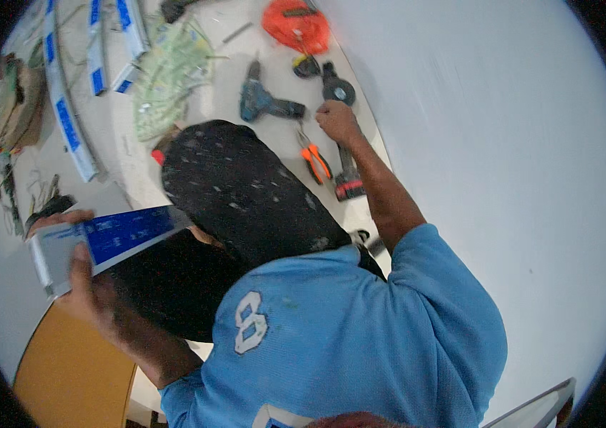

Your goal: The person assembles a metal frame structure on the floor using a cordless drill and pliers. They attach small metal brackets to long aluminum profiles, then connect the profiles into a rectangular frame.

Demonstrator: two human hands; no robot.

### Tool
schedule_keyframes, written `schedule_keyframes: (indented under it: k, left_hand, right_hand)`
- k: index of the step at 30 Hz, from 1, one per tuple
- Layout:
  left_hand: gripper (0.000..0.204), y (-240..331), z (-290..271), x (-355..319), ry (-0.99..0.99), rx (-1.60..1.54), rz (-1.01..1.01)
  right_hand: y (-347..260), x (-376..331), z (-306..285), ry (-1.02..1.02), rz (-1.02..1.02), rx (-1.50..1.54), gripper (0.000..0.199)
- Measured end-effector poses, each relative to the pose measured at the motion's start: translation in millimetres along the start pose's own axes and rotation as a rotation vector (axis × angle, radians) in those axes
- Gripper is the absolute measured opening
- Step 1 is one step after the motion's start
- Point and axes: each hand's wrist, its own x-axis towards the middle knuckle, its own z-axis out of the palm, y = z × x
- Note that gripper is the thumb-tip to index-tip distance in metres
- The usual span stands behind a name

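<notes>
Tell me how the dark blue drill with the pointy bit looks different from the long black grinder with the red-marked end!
The dark blue drill has a thin bit; the long black grinder has a round disc. The drill bends like an L, but the grinder is straight. The bare right hand partly hides the grinder; no hand covers the drill. Both are power tools.

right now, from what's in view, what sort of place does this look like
Probably an indoor work area, perhaps a room being fitted out: a cordless drill, orange-handled pliers and long strips with blue film lie about.
</notes>
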Motion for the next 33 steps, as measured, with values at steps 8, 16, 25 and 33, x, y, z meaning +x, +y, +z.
schedule_keyframes:
  k: [8, 16, 25, 33]
  left_hand:
    - [0.049, -17, -30, 15, 0.080, 0.199, 0.042]
    - [0.047, 3, 39, 13, 0.058, 0.506, 0.299]
    - [0.045, 2, 53, -7, 0.247, 0.524, 0.363]
    - [0.047, -5, 59, -11, 0.302, 0.539, 0.545]
  right_hand:
    - [-9, -107, 62, -0.296, -0.089, -0.237, 0.031]
    - [9, -95, 92, -0.347, -0.086, -0.182, 0.046]
    - [-185, -139, -147, 0.027, -0.607, 0.472, 0.063]
    - [-301, -180, -205, 0.263, -1.150, 0.295, 0.069]
